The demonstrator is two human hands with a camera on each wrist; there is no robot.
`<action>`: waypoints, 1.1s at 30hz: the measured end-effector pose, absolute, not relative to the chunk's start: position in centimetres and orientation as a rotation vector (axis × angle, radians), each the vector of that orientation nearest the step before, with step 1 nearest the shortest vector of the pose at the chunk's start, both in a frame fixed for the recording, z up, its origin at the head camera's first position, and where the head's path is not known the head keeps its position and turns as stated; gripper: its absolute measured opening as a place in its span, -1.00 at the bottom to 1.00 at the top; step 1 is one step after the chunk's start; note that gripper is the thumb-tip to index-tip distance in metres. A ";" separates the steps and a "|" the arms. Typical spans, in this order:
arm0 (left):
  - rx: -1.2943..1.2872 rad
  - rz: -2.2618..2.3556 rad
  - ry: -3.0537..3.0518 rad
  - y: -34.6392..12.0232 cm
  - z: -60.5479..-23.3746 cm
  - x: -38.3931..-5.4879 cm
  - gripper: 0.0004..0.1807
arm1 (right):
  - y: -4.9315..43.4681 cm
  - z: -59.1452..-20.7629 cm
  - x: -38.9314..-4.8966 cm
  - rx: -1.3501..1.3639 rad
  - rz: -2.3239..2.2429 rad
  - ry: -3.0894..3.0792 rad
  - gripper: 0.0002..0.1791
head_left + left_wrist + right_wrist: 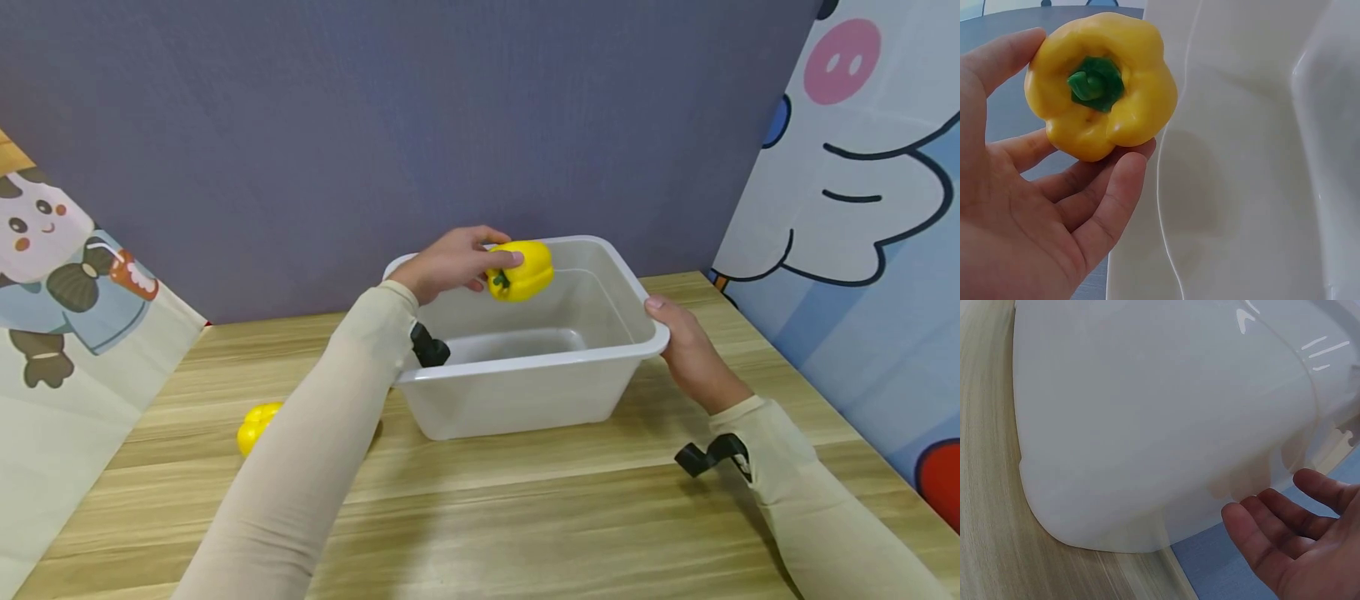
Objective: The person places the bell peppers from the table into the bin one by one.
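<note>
In the head view my left hand [457,262] holds a yellow bell pepper [528,271] above the opening of a white plastic bin [517,400]. Close up in the left wrist view, the pepper's green stem [1094,84] faces the camera, with thumb and fingers around its side. My right hand [686,346] grips the bin's right front corner, its thumb at the rim. From the right wrist view, the fingers [1260,540] of that hand are bent beside the bin's outer wall [1147,425]. The bin stands upright on the table.
A second yellow pepper [257,427] lies on the wooden table [525,517] at the left, partly covered by my left sleeve. A dark grey panel [375,150] rises behind the bin. Printed cartoon sheets [847,192] stand at both sides.
</note>
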State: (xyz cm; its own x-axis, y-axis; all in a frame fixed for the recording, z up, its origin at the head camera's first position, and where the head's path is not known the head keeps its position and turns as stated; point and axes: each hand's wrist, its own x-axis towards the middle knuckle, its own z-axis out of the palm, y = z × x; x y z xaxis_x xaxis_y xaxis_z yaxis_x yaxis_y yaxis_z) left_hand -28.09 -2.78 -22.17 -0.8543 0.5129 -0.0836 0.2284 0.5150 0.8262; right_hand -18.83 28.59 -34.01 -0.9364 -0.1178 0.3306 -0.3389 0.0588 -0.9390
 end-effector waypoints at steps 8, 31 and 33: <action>0.626 1.229 2.458 -2.8 -22.2 -28.0 -0.34 | 28.6 -34.0 -18.9 0.499 1.986 -2.161 -0.62; 0.648 1.144 2.486 -2.5 -22.5 -28.0 -0.32 | 28.6 -34.2 -18.8 0.484 1.995 -2.170 -0.62; 0.657 1.144 2.487 -2.5 -22.5 -28.0 -0.32 | 28.6 -34.1 -18.8 0.487 2.002 -2.158 -0.62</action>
State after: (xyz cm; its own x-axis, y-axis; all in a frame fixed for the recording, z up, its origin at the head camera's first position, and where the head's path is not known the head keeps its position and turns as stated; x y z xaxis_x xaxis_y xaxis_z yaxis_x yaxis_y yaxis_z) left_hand -28.00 -2.51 -22.48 -0.8410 0.5319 -0.0988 0.2711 0.5725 0.7738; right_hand -18.77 28.62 -34.09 -0.9346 -0.1288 0.3316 -0.3403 0.0522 -0.9389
